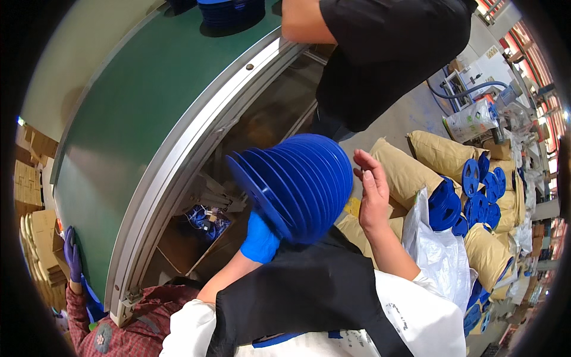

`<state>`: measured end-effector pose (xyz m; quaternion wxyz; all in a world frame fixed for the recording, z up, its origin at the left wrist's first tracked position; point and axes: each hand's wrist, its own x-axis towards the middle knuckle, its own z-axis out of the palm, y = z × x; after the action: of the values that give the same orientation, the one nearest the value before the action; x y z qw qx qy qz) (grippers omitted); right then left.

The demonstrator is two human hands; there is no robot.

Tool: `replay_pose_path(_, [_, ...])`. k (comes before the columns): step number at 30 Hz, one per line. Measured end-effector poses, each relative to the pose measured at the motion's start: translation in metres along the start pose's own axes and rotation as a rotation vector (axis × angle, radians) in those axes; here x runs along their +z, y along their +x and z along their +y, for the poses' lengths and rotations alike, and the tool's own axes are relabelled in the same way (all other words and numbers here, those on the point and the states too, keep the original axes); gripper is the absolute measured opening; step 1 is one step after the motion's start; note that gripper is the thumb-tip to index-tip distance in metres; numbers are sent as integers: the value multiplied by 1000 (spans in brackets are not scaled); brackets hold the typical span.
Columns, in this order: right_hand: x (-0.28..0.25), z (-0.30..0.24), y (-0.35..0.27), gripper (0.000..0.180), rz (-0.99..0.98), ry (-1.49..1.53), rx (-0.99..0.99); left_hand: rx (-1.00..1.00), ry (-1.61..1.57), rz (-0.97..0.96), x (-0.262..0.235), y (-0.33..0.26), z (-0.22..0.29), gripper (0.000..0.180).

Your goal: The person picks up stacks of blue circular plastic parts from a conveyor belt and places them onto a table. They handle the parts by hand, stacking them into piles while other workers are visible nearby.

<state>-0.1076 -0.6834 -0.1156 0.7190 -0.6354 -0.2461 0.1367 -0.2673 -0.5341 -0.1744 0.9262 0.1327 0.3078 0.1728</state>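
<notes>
A stack of round blue plastic reels (294, 184), nested in a row with gaps between their flanges, is held up tilted in front of me. My left hand (260, 239), in a blue glove, grips the stack at its lower left end; its fingers are partly hidden behind the lowest flange. Bare and with fingers stretched out, my right hand (373, 193) is beside the stack's right end. Whether its fingertips touch the flange I cannot tell.
A green conveyor belt (137, 113) with a metal edge rail (196, 128) curves along the left, carrying more blue reels (232, 15) at the far end. One co-worker (392, 53) stands ahead, another (143, 324) at lower left. Brown sacks (416, 169) and loose blue reels (476, 208) lie right.
</notes>
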Motion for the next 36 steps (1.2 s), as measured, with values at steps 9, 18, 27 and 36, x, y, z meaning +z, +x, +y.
replay_pose_path(9, [-1,-4,14,44,21,-104,-54,-36,-35,-83,-9,30,-18,40])
replay_pose_path(18, [11,-33,41,37,-73,69,189,54,45,-202,-29,29,-17,58])
replay_pose_path(27, [25,-19,43,23,-45,184,108,-15,-226,-210,-31,16,-12,45])
replay_pose_path(36, [16,-24,29,19,79,-108,-222,132,10,-80,-24,11,-7,44])
